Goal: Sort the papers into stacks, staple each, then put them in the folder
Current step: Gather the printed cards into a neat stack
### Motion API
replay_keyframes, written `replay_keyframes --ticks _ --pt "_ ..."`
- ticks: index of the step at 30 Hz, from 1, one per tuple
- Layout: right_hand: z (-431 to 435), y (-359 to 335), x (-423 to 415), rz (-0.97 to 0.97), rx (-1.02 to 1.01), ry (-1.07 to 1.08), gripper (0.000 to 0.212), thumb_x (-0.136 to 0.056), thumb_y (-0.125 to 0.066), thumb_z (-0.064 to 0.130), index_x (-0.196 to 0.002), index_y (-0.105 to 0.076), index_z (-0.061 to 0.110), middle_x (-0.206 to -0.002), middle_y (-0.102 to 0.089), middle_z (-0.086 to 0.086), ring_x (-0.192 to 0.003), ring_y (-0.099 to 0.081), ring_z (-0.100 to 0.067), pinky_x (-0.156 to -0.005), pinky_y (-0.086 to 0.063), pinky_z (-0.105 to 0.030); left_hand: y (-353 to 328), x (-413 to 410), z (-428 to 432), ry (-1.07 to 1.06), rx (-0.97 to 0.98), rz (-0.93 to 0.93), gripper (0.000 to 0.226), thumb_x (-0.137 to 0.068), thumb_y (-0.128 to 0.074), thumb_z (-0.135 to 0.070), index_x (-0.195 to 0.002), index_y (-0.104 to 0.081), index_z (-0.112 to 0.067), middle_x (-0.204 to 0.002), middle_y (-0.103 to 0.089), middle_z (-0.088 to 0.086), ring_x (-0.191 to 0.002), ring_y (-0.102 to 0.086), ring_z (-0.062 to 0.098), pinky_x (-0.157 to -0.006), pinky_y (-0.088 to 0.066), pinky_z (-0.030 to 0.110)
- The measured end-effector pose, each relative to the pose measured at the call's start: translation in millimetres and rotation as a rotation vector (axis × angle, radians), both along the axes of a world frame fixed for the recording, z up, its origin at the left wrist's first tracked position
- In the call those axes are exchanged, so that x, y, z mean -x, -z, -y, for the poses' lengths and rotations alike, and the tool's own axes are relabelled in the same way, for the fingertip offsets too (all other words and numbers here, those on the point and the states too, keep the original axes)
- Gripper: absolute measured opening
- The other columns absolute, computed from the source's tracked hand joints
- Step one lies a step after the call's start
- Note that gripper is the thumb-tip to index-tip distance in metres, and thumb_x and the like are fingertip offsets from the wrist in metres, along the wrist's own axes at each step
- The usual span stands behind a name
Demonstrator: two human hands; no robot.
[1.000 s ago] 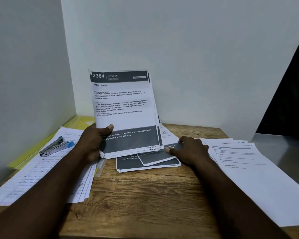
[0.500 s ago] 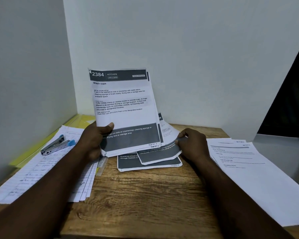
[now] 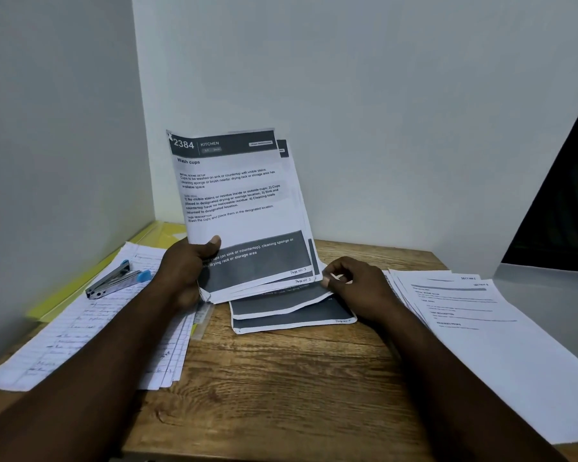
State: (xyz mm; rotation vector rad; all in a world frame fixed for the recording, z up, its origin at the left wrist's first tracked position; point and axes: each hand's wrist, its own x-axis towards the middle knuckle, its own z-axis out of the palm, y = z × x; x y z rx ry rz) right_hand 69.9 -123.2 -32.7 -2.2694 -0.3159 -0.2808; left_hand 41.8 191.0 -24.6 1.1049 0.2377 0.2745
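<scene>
Right of the stapler [image 3: 116,278], the left hand [image 3: 184,271] grips upright kitchen sheets [image 3: 237,208]; the right hand [image 3: 354,288] pinches another sheet's corner, probably adding it.

Printed sheets [image 3: 237,201] upright at centre, more flat beneath [image 3: 291,315]; handwritten stack [image 3: 90,328] w/ stapler [image 3: 116,280] left, yellow folder [image 3: 154,236] far-left, white stack [image 3: 488,331] right.

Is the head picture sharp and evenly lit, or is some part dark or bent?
Head view: dim overall; print on the held sheets reads clearly; the right stack has small blurred text; far right is a black region; the wall corner looks slanted by the wide lens.
</scene>
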Motion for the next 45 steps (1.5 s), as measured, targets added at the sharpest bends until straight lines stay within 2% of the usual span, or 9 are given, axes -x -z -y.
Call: replay_keyframes --ticks 4,8,13,22,26,30,35,41,45 --pt "9 -5 5 -0.147 0.06 -0.057 0.046 -0.078 -0.088 0.054 -0.117 -0.07 0.037 -0.118 -0.065 0.019 -0.106 -0.061 -0.005 -0.084 -0.048 -0.03 1 -2 -2 0.001 0.009 -0.005 0.025 -0.095 -0.076 -0.013 -0.119 -0.073 -0.013 -0.11 -0.081 0.01 -0.098 -0.074 0.034 -0.098 -0.056 0.065" --pt "11 -4 1 -0.144 0.252 -0.111 0.066 -0.068 -0.095 0.053 -0.125 -0.068 0.033 -0.126 -0.06 0.01 -0.112 -0.06 -0.01 -0.086 -0.047 -0.028 1 -3 -3 0.001 0.035 -0.016 0.029 -0.094 -0.077 -0.014 -0.122 -0.073 -0.013 -0.11 -0.081 0.01 -0.094 -0.074 0.033 -0.098 -0.055 0.068" --pt "17 -13 5 -0.203 0.278 -0.124 0.074 -0.066 -0.095 0.058 -0.13 -0.062 0.04 -0.124 -0.059 0.013 -0.103 -0.057 0.0 -0.08 -0.045 -0.026 1 -6 -7 0.004 0.06 -0.005 0.032 -0.094 -0.075 -0.012 -0.126 -0.072 -0.01 -0.112 -0.08 0.011 -0.093 -0.074 0.033 -0.101 -0.053 0.068" --pt "21 -16 0 -0.253 0.341 -0.025 0.086 -0.059 -0.096 0.061 -0.132 -0.056 0.042 -0.104 -0.064 0.015 -0.1 -0.061 -0.01 -0.082 -0.045 -0.031 0 -7 -7 0.021 0.11 0.005 0.036 -0.096 -0.073 -0.012 -0.132 -0.07 -0.008 -0.108 -0.08 0.01 -0.085 -0.074 0.029 -0.102 -0.054 0.064" --pt "21 -19 1 -0.237 0.327 -0.001 0.079 -0.062 -0.098 0.053 -0.128 -0.057 0.04 -0.099 -0.06 0.016 -0.094 -0.058 -0.006 -0.072 -0.042 -0.027 0 -7 -8 0.023 0.112 0.014 0.035 -0.096 -0.073 -0.012 -0.131 -0.071 -0.008 -0.103 -0.081 0.007 -0.084 -0.074 0.028 -0.102 -0.054 0.062" --pt "21 -20 0 -0.224 0.258 0.034 0.062 -0.069 -0.098 0.036 -0.121 -0.065 0.031 -0.099 -0.065 0.011 -0.088 -0.06 -0.007 -0.063 -0.039 -0.023 1 -7 -8 0.031 0.087 0.026 0.038 -0.097 -0.072 -0.013 -0.134 -0.069 -0.005 -0.115 -0.078 0.012 -0.089 -0.073 0.029 -0.104 -0.054 0.06" --pt "23 -22 2 -0.343 -0.149 0.009 0.018 -0.09 -0.083 0.013 -0.101 -0.073 0.003 -0.09 -0.079 -0.016 -0.067 -0.076 -0.021 -0.052 -0.051 -0.024 1 -7 -9 0.02 0.076 0.024 0.038 -0.097 -0.072 -0.012 -0.134 -0.069 -0.004 -0.122 -0.076 0.014 -0.09 -0.074 0.028 -0.095 -0.059 0.051" --pt "21 -24 3 -0.366 -0.393 0.049 0.014 -0.104 -0.064 0.017 -0.097 -0.064 0.005 -0.088 -0.08 -0.018 -0.071 -0.079 -0.032 -0.049 -0.053 -0.027 2 -7 -9 0.019 0.078 0.019 0.037 -0.096 -0.073 -0.013 -0.132 -0.069 -0.005 -0.122 -0.077 0.014 -0.1 -0.072 0.032 -0.097 -0.059 0.054" --pt "23 -28 5 -0.446 -0.572 0.035 0.018 -0.107 -0.051 0.015 -0.103 -0.065 0.006 -0.089 -0.075 -0.016 -0.062 -0.072 -0.026 -0.055 -0.063 -0.032 2 -8 -9 0.01 0.07 0.012 0.036 -0.095 -0.074 -0.013 -0.13 -0.07 -0.006 -0.119 -0.078 0.013 -0.099 -0.073 0.032 -0.1 -0.057 0.058"
